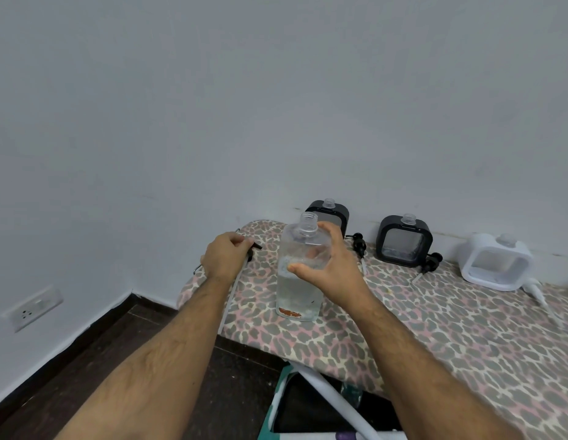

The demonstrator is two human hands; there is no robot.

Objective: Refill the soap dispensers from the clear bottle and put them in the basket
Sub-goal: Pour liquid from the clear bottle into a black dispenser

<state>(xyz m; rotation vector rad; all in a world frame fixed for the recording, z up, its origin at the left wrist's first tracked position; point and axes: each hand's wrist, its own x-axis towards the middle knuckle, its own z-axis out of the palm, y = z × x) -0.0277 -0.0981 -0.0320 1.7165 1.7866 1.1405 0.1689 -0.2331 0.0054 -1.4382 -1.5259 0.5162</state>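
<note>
The clear bottle (296,287) stands uncapped on the leopard-print board (403,328), with clear liquid inside. My right hand (331,265) wraps around its upper part, thumb in front and fingers behind. My left hand (224,257) grips a black pump head (253,249) with a long white tube at the board's left end. Two black dispensers (328,215) (403,241) and a white dispenser (495,263) stand open-necked along the wall. Black pumps (358,244) (431,262) lie beside the black dispensers.
A white pump (535,289) lies in front of the white dispenser. A teal-rimmed basket (308,408) sits on the dark floor under the board, behind a white board leg (333,395). A wall socket (33,308) is low on the left wall.
</note>
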